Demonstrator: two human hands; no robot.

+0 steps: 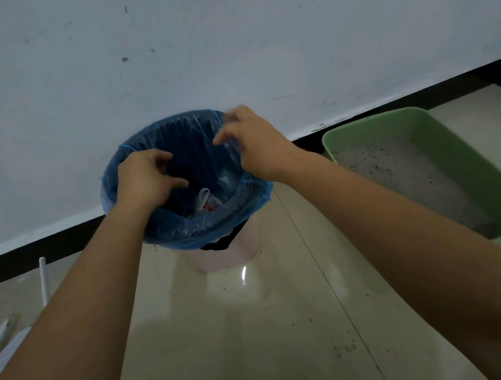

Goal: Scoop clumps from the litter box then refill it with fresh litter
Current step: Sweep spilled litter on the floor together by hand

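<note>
Where the left edge cut the view: we noted white rods (44, 282) and a flat pale item low down. We could not establish what either was.
Left hand (146, 179): it sat over the left rim of the bin liner (183, 235), fingers curled inward at the mouth. We could not tell whether they pinched the film or merely hooked over it.
Bin liner: blue film was folded outward over the rim of a pink bin (228, 255). We judged that both hands were there to seat or spread it, so that the scooped clumps would fall inside.
Bin contents: pale scraps lay at the bottom. The interior was too dark to identify them.
Right hand (257, 145): it was at the far right rim of the liner. The fingertips were motion-blurred, so we could not determine the grip.
Litter box (462, 155): the green tray stood on the floor near the bin's right side, by the wall, presumably to keep the carry short. Its right and near ends were cropped.
Litter (396, 174): grey, speckled granules lay inside the tray. We could not make out individual clumps.
Scoop and fresh litter: neither was in view.
</note>
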